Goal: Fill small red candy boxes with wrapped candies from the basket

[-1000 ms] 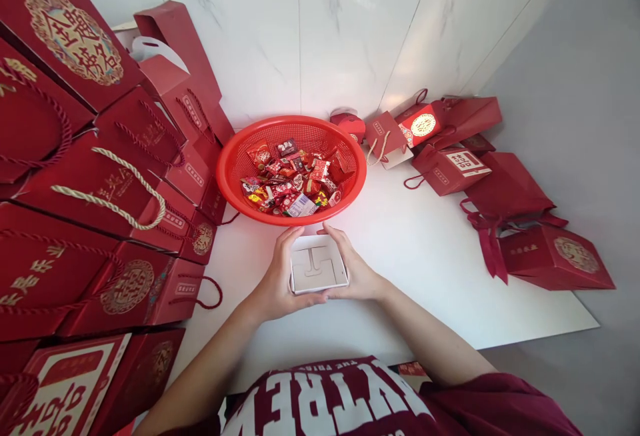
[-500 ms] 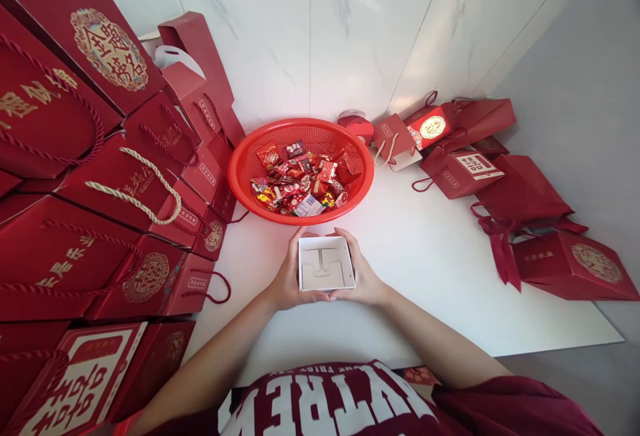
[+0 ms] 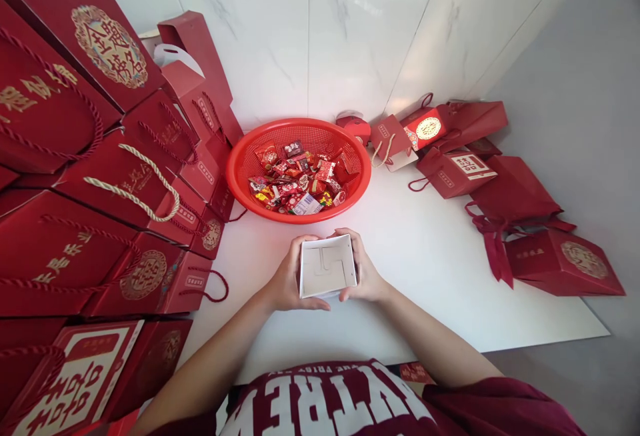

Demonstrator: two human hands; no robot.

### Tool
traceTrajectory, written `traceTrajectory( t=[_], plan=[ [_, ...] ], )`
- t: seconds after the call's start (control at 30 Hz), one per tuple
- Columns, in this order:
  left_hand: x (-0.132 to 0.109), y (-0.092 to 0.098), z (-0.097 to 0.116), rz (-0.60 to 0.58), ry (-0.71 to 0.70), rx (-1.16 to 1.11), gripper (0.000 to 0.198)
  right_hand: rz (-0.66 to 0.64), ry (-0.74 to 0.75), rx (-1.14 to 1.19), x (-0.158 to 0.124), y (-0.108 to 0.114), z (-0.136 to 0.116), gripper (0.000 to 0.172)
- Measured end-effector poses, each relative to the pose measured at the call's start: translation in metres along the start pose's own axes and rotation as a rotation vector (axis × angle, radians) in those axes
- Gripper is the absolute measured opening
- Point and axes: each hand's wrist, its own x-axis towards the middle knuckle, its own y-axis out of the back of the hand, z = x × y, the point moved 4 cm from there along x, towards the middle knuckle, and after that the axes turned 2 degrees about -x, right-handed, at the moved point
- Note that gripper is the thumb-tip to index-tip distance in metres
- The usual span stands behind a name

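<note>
As hands clasp box edges, basket sits near.

A filled red basket stands just beyond the small white box, gripped by the left hand and right hand, and blocks the way forward. Stacked red gift bags wall off the left of the white tabletop. More bags crowd its far right. Bare surface lies open right of the box and along the near edge.

White box, red mesh basket, red gift bags with gold emblems
</note>
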Motion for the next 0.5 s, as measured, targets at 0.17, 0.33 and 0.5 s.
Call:
traceTrajectory(
  t=[0.17,0.33,0.5],
  plan=[
    [0.0035,0.0047,-0.0083,0.006,0.043,-0.062,0.098,-0.015,-0.032,0.006,0.0001,-0.0022,0.0023,0.101],
    [0.0028,0.0037,-0.0052,-0.026,0.081,-0.059,0.099,0.005,-0.044,0.0,0.001,-0.0024,0.0031,0.098],
    [0.0058,0.0081,-0.0018,0.026,0.094,0.007,0.093,-0.024,-0.081,-0.066,0.0037,-0.0009,0.0049,0.104]
  ],
)
